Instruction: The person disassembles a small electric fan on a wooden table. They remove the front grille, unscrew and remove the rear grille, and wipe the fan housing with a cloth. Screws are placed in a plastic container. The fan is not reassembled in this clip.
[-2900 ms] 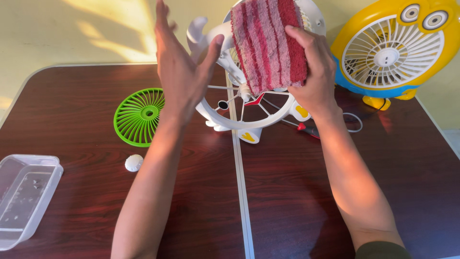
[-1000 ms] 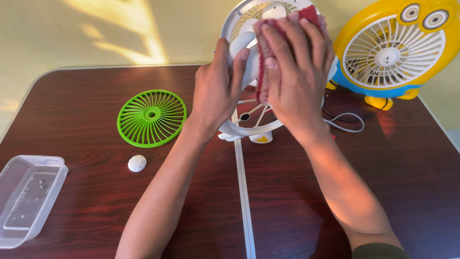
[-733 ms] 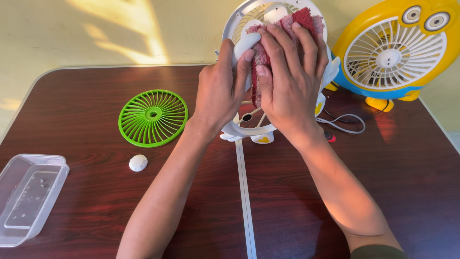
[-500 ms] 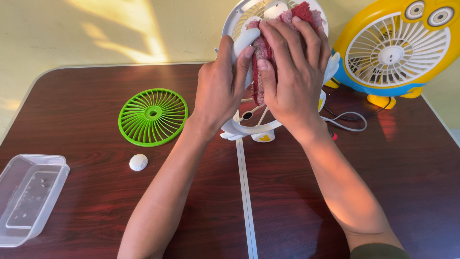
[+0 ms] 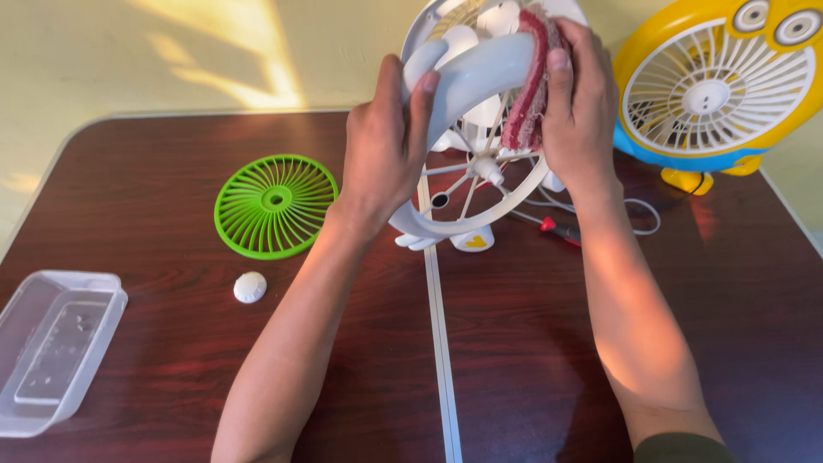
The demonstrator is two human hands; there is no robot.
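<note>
Head view: hands (image 5: 386, 150) clasping white fan (image 5: 467, 129)

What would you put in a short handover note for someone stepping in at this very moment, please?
Left hand: grips the rim of the white fan, held tilted over the table.
Right hand: presses a folded red cloth against the fan's upper edge.
Green grille: off the fan, flat on the table to the left; small white cap beside it.
Red-handled screwdriver lies behind the fan; clear tray at the left edge.
Done: front grille removed. Left, likely: finish wiping, refit grille and cap.
</note>
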